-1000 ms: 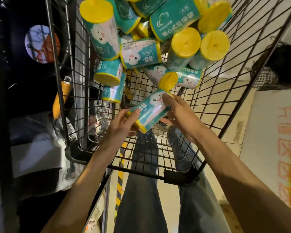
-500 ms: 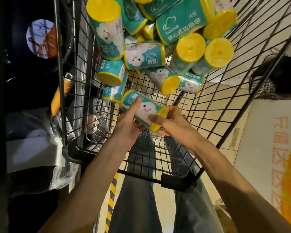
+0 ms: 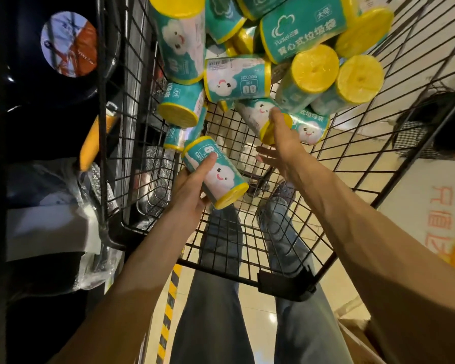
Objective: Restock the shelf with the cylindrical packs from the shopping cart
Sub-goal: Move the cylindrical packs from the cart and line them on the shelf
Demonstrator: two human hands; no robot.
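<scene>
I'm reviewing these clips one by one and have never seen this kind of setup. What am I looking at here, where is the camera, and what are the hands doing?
There is no machine: a person wears a wide-angle camera on the head, looking down at their own two bare hands and legs. In front is a black wire shopping cart with a heap of teal cylindrical packs with yellow ends. The left hand grips one pack, its thumb along its side. The right hand reaches with straight fingers to touch another pack in the heap. No shelf is clearly in view.

Glossy beige tile floor [image 3: 263, 308] w/ yellow-black hazard stripe [image 3: 168, 308]; dim light.
</scene>
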